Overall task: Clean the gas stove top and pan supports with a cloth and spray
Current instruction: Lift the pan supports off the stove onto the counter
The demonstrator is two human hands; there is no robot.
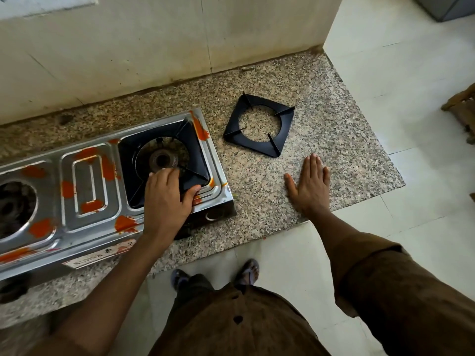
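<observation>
Nearest the camera, a brown garment [239, 322] and two sandalled feet [216, 274] are seen on the pale tiled floor [416, 140], with a rolled brown sleeve [401, 286] on the right arm.

Just beyond, a speckled granite counter [257, 181] is met. The right hand [309, 185] is laid flat on it, palm down, fingers straight and together, thumb spread to the left; nothing is held.

To the left, a steel gas stove [84, 191] is set on the counter, its top smeared with orange-red stains [124, 224]. The left hand [167, 194] is placed over the near edge of the black pan support [191, 150] seated around the right burner [162, 159]; the fingers are curled over one inner prong and the thumb is pressed against the near right rim, so the support is gripped. Whether it is lifted or seated flat cannot be told. At the far left edge of the view the left burner well [15, 204] is seen uncovered.

Further back and to the right of the stove, a second black pan support [280, 138] is lying flat on the granite, apart from the stove and just beyond the right hand without touching it.

Behind everything, a cream wall [154, 47] is seen along the far side of the counter. At the right edge, part of a wooden object [462, 109] is visible on the floor.
</observation>
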